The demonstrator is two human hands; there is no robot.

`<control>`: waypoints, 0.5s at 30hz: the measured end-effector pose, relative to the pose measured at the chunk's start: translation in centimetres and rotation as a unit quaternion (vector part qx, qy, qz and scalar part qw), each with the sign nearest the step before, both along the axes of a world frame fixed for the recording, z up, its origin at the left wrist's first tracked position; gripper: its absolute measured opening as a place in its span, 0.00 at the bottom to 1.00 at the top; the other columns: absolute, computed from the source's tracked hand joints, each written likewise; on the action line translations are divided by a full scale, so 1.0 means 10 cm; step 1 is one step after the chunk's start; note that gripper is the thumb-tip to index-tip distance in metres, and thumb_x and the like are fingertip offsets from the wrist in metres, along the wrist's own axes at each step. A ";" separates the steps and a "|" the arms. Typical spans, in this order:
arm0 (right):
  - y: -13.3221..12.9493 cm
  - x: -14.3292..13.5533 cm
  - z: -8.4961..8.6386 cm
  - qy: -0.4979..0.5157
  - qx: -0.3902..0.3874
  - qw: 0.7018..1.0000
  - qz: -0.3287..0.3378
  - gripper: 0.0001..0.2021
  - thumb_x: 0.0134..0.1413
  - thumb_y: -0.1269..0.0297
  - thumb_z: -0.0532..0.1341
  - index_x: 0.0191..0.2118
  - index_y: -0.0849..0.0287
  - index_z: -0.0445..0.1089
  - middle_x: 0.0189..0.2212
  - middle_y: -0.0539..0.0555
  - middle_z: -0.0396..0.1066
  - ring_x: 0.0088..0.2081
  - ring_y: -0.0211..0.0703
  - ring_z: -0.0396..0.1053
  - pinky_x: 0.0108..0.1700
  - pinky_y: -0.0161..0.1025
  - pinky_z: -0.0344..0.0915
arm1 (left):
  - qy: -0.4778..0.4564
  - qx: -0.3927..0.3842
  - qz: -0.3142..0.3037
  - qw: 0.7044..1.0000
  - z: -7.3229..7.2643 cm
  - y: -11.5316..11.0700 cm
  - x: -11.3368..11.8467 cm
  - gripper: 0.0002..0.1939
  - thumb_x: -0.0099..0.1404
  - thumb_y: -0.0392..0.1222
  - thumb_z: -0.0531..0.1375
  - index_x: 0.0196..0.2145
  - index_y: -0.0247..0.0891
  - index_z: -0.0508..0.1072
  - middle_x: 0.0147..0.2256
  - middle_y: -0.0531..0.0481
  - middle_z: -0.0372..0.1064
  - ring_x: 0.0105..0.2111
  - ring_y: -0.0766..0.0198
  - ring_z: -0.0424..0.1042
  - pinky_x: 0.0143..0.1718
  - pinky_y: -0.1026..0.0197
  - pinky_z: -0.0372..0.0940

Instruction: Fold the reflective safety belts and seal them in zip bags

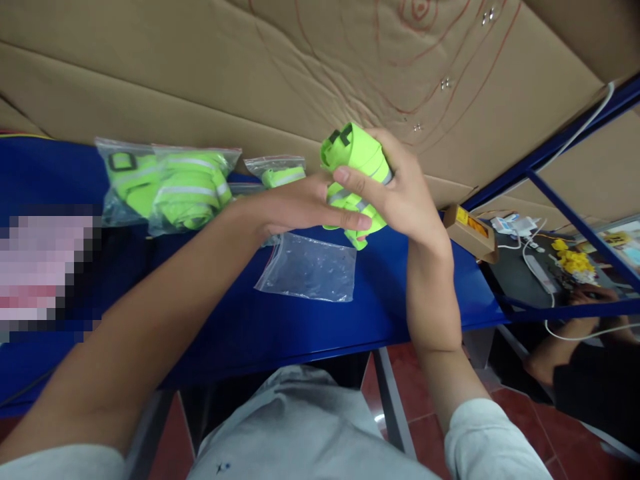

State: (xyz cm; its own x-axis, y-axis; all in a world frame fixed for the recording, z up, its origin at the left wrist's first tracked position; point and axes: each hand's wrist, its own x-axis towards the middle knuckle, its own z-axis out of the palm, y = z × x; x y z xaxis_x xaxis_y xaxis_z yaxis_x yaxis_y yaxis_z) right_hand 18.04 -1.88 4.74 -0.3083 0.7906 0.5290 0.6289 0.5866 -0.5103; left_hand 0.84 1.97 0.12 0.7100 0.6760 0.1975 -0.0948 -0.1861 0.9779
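Between my two hands is a rolled neon-yellow reflective belt (361, 157) with grey stripes and a small black piece near its top. My right hand (400, 190) wraps round its right side, thumb across the front. My left hand (320, 203) grips its lower left part, and the fingers behind it are hidden. Below them a clear zip bag (310, 270) lies flat on the blue table (385, 300), with nothing visible inside. To the left, bagged reflective belts (187, 190) rest side by side, one showing a black buckle (123, 161). Another bagged belt (283, 175) sits behind my left hand.
A brown cardboard wall (200, 80) with red curved lines stands behind the table. At right are a small open cardboard box (470, 233), a blue metal frame (580, 227), white cables, and a dark table with yellow pieces (575, 260). A co-worker's arm (560, 347) is there.
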 end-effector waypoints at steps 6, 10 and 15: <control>0.11 -0.12 -0.12 0.113 -0.056 0.992 -0.017 0.12 0.63 0.52 0.67 0.42 0.56 0.73 0.35 0.47 0.75 0.36 0.33 0.73 0.39 0.32 0.70 | 0.018 0.146 0.171 0.974 0.09 0.06 -0.04 0.23 0.48 0.37 0.81 0.40 0.33 0.80 0.33 0.52 0.76 0.46 0.49 0.78 0.59 0.46 0.67; 0.13 -0.18 -0.36 0.296 -0.161 0.941 -0.012 0.16 0.60 0.48 0.67 0.43 0.56 0.75 0.37 0.49 0.78 0.41 0.39 0.78 0.44 0.38 0.74 | 0.086 0.216 0.201 0.952 -0.04 -0.05 -0.07 0.16 0.64 0.50 0.72 0.28 0.39 0.74 0.21 0.55 0.63 0.33 0.54 0.76 0.48 0.54 0.69; -0.03 -0.44 -0.91 0.500 -0.232 0.834 -0.033 0.25 0.58 0.39 0.65 0.48 0.57 0.72 0.45 0.55 0.79 0.57 0.54 0.77 0.56 0.52 0.76 | 0.152 0.279 0.463 0.827 -0.44 -0.26 0.04 0.27 0.74 0.68 0.52 0.43 0.41 0.74 0.28 0.45 0.70 0.35 0.46 0.76 0.47 0.45 0.67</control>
